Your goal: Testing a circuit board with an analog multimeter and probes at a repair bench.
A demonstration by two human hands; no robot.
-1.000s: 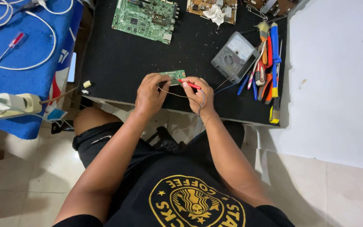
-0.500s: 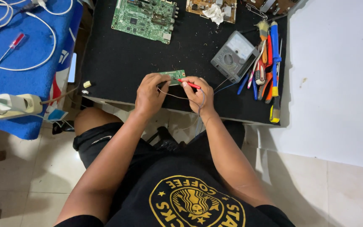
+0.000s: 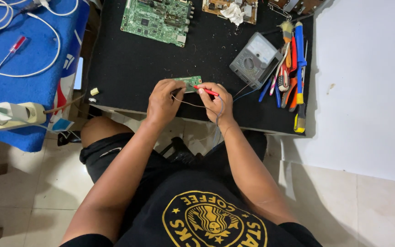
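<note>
Together, both hands — left (image 3: 163, 101), right (image 3: 216, 101) — hold red probe (image 3: 205, 90) on small green board (image 3: 189, 83).

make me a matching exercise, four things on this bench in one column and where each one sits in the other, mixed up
Things:
1. small green circuit board
2. grey multimeter
3. red-handled screwdriver
4. large green circuit board

Places:
A. on the blue cloth, far left
B. top of the black mat, above the hands
C. between the left hand and right hand
D. right part of the mat, beside the row of hand tools

Pairs: 1-C, 2-D, 3-A, 4-B
</note>
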